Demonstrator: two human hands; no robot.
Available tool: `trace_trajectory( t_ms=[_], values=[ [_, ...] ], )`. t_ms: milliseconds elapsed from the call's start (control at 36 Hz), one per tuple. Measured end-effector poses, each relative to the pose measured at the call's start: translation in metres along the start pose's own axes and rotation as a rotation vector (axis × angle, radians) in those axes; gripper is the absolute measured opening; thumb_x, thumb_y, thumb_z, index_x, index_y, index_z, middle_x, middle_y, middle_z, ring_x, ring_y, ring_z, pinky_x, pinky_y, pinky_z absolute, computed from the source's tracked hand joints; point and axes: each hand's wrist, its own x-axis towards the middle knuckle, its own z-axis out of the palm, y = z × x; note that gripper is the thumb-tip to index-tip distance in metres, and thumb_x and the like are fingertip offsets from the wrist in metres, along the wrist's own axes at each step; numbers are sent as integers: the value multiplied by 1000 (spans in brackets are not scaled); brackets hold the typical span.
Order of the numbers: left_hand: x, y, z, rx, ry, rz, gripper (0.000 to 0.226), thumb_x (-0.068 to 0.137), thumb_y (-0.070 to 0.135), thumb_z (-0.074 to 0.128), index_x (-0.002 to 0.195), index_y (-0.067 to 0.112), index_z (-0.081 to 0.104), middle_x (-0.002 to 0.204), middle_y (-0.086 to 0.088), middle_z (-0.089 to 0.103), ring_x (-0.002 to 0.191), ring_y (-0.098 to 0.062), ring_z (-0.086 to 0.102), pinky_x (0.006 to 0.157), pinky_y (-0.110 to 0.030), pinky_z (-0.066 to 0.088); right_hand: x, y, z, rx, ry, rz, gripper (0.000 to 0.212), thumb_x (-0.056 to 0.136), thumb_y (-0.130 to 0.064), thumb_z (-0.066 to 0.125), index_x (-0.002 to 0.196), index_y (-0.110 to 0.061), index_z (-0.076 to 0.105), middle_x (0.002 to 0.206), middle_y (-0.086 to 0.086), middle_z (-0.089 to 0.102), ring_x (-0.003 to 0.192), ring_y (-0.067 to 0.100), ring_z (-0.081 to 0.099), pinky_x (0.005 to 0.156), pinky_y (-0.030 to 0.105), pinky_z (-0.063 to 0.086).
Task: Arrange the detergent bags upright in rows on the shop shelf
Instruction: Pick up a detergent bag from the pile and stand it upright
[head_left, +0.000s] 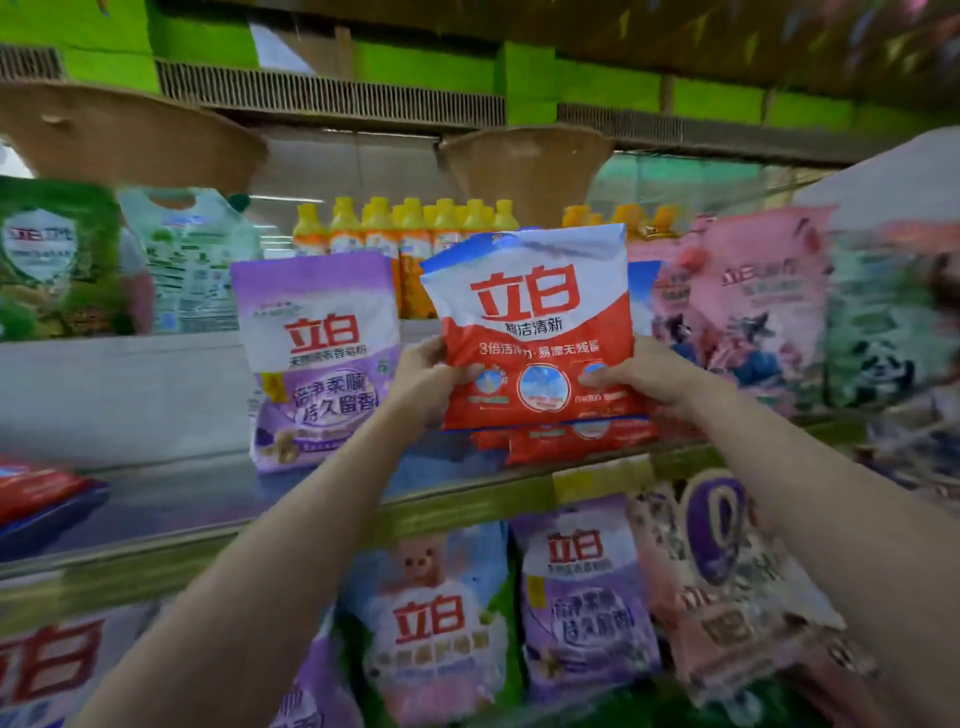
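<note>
I hold a red, white and blue detergent bag (535, 317) upright above the grey shelf (171, 499), just over its front edge. My left hand (428, 376) grips the bag's lower left edge, and my right hand (636, 376) grips its lower right edge, thumbs on the front. Under it lie more red bags (561, 441) flat on the shelf. A purple detergent bag (319, 358) stands upright to the left. Pink detergent bags (753, 306) stand to the right.
Another red bag (36, 488) lies flat at the shelf's far left. Yellow-capped bottles (405, 228) stand behind. Green refill pouches (57, 260) fill the back left. The lower shelf holds several purple and pink bags (587, 597). Woven baskets (524, 166) hang above.
</note>
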Motion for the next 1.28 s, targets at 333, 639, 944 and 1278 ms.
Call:
trace_trajectory(
  t_ms=[333, 639, 944, 1278],
  values=[
    [-14, -5, -38, 170, 89, 27, 36, 80, -12, 61, 115, -4, 59, 103, -12, 64, 57, -2, 64, 53, -12, 53, 2, -3, 40, 26, -53, -16, 49, 73, 2, 75, 118, -8, 56, 106, 10, 69, 83, 18, 67, 75, 32, 56],
    [-40, 14, -215, 412, 456, -33, 39, 80, -13, 59, 118, -2, 59, 106, -13, 62, 83, -21, 58, 63, -20, 48, 43, -58, 228, 62, -243, -183, 52, 76, 4, 71, 122, -8, 50, 108, 5, 63, 90, 17, 62, 84, 30, 53],
    [14, 57, -376, 630, 721, -113, 31, 79, 5, 67, 110, 1, 65, 112, -21, 66, 103, -31, 64, 91, -45, 51, 98, -132, 387, -82, -101, -425, 65, 83, -13, 69, 140, -16, 37, 129, 7, 58, 116, 24, 56, 98, 28, 41],
    [41, 27, -414, 741, 308, -613, 33, 94, 17, 51, 125, 6, 47, 118, -21, 56, 112, -37, 57, 92, -51, 48, 164, -79, 462, -586, -231, -76, 60, 85, -34, 64, 136, -11, 43, 138, 12, 51, 122, 29, 53, 102, 37, 43]
  ],
)
